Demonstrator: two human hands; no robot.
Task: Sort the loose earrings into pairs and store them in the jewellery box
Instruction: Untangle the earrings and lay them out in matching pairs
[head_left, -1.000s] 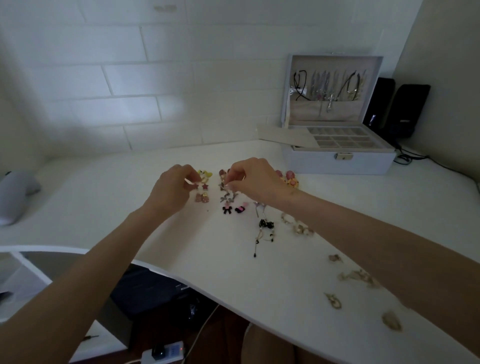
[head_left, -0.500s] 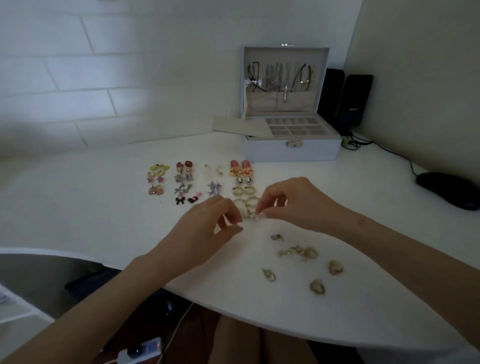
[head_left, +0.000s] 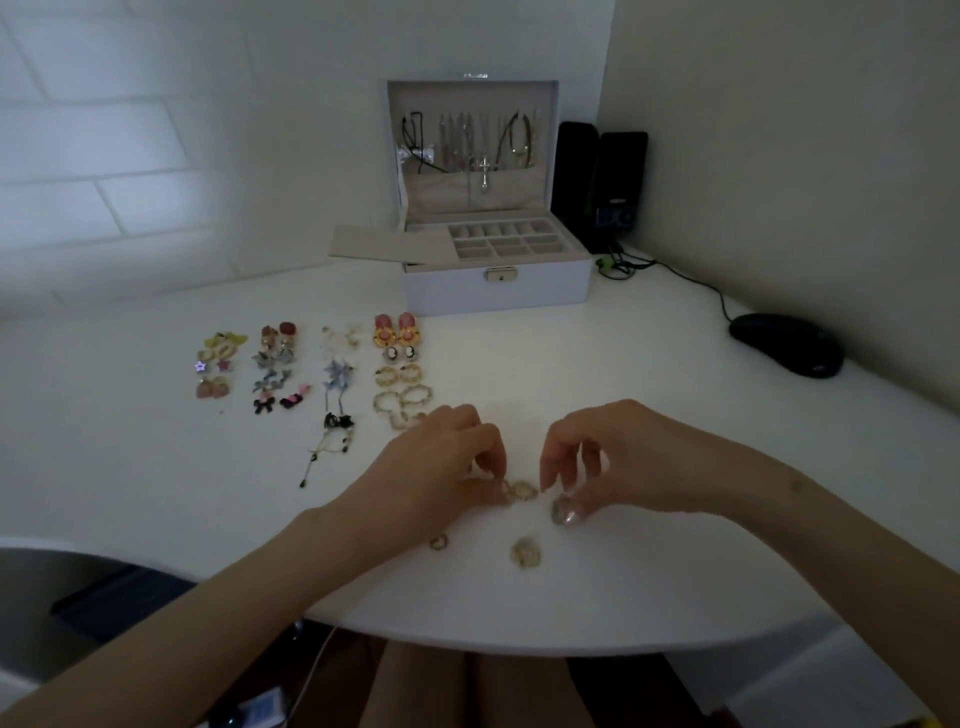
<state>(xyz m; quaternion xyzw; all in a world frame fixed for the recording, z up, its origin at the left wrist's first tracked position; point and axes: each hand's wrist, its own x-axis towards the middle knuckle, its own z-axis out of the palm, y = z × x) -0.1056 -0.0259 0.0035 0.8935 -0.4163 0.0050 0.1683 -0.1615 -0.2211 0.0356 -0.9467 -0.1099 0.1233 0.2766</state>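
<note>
Paired earrings lie in four columns on the white desk, left of centre. Nearer me, several loose gold earrings remain: one between my hands, one below it, a small one to the left. My left hand has its fingertips curled down on a gold earring beside the middle one. My right hand pinches another gold earring against the desk. The open jewellery box stands at the back, its tray compartments showing.
A black mouse lies at the right, its cable running to two black speakers beside the box. A beige flat insert leans off the box's left side. The desk's curved front edge is close to my lap.
Both hands have moved from the far sorted columns toward me to the loose gold earrings near the front edge. The view has swung right and down.
</note>
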